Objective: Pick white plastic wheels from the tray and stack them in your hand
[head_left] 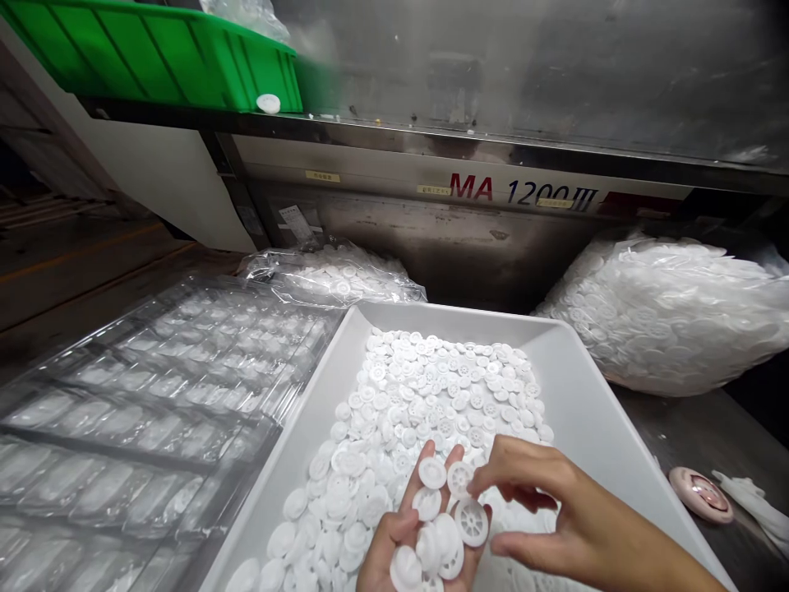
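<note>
Both hands come into view at the lower edge, between five and six o'clock, and both are bare: no gloves, no rings, no finger cots. The left hand (410, 534) shows only its palm and slim fingers. The right hand (555, 514) shows with its wrist and part of the forearm running off at five o'clock, uncovered, with no sleeve, cuff, watch or band on the visible stretch. Fingernails look short and unpainted.

A factory floor: a steel moulding machine (523, 193) marked "MA 1200 III", bulging bags of white plastic discs (666, 321), clear blister trays (154, 395), and a green parts bin (154, 53) on top.
</note>
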Tool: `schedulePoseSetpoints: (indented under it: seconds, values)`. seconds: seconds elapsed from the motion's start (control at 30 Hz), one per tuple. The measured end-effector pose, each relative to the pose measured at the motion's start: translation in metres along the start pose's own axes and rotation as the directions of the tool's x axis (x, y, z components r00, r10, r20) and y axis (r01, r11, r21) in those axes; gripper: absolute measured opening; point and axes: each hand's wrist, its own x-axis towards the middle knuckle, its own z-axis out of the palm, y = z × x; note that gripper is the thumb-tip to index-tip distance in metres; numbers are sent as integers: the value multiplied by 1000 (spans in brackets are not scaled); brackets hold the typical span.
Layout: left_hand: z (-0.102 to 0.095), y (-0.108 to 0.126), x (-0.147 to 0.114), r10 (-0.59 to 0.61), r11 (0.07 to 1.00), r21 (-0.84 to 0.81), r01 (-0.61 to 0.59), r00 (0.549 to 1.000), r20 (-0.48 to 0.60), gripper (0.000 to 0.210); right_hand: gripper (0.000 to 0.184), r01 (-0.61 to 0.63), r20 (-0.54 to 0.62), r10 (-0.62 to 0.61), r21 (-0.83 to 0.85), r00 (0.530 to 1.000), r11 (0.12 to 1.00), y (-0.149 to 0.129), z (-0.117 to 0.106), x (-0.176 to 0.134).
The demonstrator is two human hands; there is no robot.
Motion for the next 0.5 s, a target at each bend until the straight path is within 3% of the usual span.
schedulePoseSetpoints:
  seconds: [0.1,0.33,0.5]
  values:
    - [-4,0,1,-9,1000,9,8,997,76,37,14,0,11,0,2,1000,1000,-1,7,3]
    - [-9,-1,2,8,1000,-24,-3,981,192,41,21,-34,10,34,11,999,999,8,12,8]
    - [-10,0,1,-16,1000,-13,18,982,188,40,19,-40,2,40,25,999,999,8,10,8]
